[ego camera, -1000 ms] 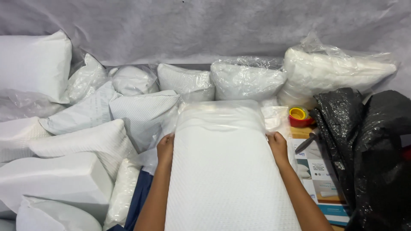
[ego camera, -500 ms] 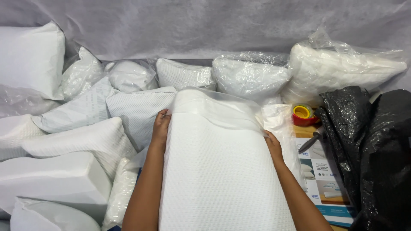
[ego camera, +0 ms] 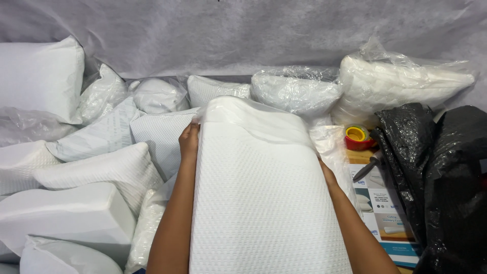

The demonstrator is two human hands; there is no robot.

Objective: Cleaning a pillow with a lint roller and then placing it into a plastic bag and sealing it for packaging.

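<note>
A: Pillow (ego camera: 264,203) between my hands, clear bag (ego camera: 284,119) over its far end. Left hand (ego camera: 188,142) grips the edge; right hand (ego camera: 327,175) mostly hidden, grip unclear.
B: Risk?
A: Bag could snag or tear, I judge.

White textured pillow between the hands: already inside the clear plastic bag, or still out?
Partly in. Clear plastic bag covers only the white textured pillow's far end; near part is bare fabric.

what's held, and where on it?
White textured pillow, gripped at its long sides: left hand near the far corner, right hand lower, mostly hidden.
</note>
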